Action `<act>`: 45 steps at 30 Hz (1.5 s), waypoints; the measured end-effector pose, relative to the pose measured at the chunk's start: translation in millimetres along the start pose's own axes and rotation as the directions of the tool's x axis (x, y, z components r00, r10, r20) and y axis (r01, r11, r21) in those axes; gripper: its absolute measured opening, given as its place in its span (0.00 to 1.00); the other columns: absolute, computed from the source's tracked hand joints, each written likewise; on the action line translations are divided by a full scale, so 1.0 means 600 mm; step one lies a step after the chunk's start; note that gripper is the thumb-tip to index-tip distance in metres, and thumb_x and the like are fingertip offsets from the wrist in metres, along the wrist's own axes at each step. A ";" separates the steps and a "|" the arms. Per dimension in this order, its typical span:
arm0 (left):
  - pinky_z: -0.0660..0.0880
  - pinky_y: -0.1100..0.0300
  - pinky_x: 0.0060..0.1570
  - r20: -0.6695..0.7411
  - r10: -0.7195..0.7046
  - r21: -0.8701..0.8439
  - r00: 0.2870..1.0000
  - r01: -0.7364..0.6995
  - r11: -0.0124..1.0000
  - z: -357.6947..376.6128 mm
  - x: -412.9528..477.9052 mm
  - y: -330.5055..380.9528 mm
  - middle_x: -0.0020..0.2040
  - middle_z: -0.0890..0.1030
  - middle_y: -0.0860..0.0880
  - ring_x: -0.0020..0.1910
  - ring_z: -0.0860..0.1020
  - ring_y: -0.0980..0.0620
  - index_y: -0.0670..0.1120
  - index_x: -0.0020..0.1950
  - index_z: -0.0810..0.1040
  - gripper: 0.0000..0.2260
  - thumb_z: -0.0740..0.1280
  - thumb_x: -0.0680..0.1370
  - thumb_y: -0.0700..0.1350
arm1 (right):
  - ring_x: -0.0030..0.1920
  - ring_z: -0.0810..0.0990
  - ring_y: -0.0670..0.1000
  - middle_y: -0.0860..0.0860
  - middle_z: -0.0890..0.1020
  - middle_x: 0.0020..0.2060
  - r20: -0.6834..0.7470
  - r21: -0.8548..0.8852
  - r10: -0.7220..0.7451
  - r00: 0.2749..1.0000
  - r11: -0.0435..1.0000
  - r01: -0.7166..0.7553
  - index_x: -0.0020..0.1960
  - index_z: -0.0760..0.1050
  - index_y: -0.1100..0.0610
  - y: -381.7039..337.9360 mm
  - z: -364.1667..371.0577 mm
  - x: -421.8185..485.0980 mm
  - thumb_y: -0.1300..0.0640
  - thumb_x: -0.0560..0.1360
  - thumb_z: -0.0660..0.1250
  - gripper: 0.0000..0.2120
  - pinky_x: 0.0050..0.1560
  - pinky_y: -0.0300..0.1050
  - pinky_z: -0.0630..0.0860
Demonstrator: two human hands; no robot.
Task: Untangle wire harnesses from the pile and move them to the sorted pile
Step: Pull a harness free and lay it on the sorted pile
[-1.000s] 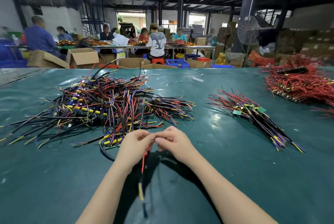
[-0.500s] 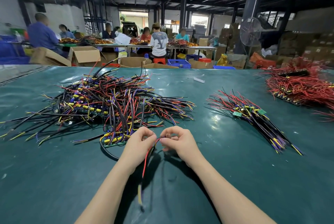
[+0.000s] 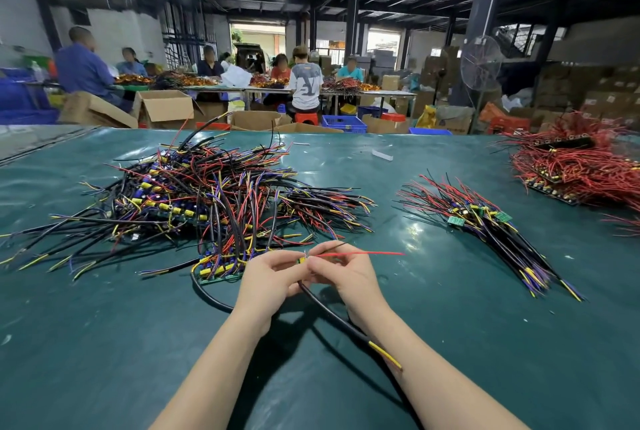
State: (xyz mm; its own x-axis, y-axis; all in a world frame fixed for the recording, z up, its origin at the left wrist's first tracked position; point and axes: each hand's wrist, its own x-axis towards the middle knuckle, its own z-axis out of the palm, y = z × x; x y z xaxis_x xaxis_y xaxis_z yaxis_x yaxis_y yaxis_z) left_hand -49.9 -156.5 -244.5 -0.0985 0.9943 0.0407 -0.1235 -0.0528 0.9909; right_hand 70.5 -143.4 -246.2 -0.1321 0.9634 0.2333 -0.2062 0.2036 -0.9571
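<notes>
A big tangled pile of wire harnesses (image 3: 194, 201), black, red, purple and yellow, lies on the green table (image 3: 104, 343) at the left. The smaller sorted pile (image 3: 485, 225) lies to the right, its wires fanned in one direction. Just in front of the tangled pile, my left hand (image 3: 266, 280) and my right hand (image 3: 346, 273) meet and both pinch one wire harness (image 3: 332, 311). Its red wire sticks out to the right past my right hand. Its black cable with a yellow tip runs down along my right forearm.
A heap of red wire harnesses (image 3: 581, 166) lies at the far right of the table. A small white scrap (image 3: 382, 154) sits near the far edge. Beyond the table, several people sit at benches among cardboard boxes (image 3: 166, 107) and a standing fan (image 3: 481, 64).
The harness has turned in my hands: the red wire that hung down between my wrists now points right, and the black cable has swung under my right forearm. Both hands stayed in place.
</notes>
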 end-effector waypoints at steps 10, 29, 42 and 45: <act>0.78 0.66 0.32 0.295 -0.141 -0.182 0.945 0.200 0.963 -0.032 0.005 0.020 0.35 0.83 0.45 0.33 0.82 0.54 0.36 0.44 0.78 0.11 0.59 0.73 0.24 | 0.26 0.81 0.48 0.51 0.82 0.26 -0.029 0.119 0.121 0.992 0.986 -0.116 0.37 0.74 0.62 -0.010 -0.012 0.005 0.69 0.73 0.65 0.07 0.24 0.36 0.75; 0.54 0.70 0.16 -0.091 -0.315 0.068 0.945 0.322 0.944 0.012 0.005 0.008 0.30 0.69 0.44 0.26 0.64 0.52 0.41 0.39 0.67 0.16 0.47 0.68 0.23 | 0.22 0.78 0.48 0.53 0.78 0.25 -0.146 0.032 0.173 0.974 0.985 -0.170 0.34 0.73 0.62 0.002 0.010 0.000 0.66 0.76 0.63 0.12 0.24 0.38 0.75; 0.69 0.68 0.20 -0.053 -0.154 0.037 0.987 0.156 0.987 0.027 -0.008 0.011 0.29 0.81 0.51 0.27 0.79 0.57 0.45 0.37 0.81 0.10 0.65 0.75 0.35 | 0.23 0.75 0.43 0.50 0.77 0.24 -0.193 0.043 0.043 0.980 0.998 -0.036 0.37 0.75 0.60 0.005 0.004 0.003 0.72 0.75 0.61 0.12 0.31 0.34 0.77; 0.74 0.66 0.25 -0.068 -0.122 0.016 0.990 0.123 0.992 0.025 -0.007 0.011 0.31 0.81 0.49 0.27 0.79 0.57 0.43 0.37 0.81 0.10 0.64 0.75 0.33 | 0.24 0.76 0.43 0.49 0.79 0.24 -0.188 0.082 0.080 0.979 0.994 -0.065 0.40 0.77 0.60 0.007 0.006 0.004 0.70 0.75 0.61 0.10 0.31 0.34 0.76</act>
State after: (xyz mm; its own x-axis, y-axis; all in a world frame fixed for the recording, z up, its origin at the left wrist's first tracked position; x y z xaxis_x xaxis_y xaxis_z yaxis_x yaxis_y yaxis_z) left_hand -35.7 -159.5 -236.5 -0.1501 0.9847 -0.0889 -0.1185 0.0713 0.9904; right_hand 65.6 -141.0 -249.0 0.0360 0.9921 0.1201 -0.2761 0.1254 -0.9529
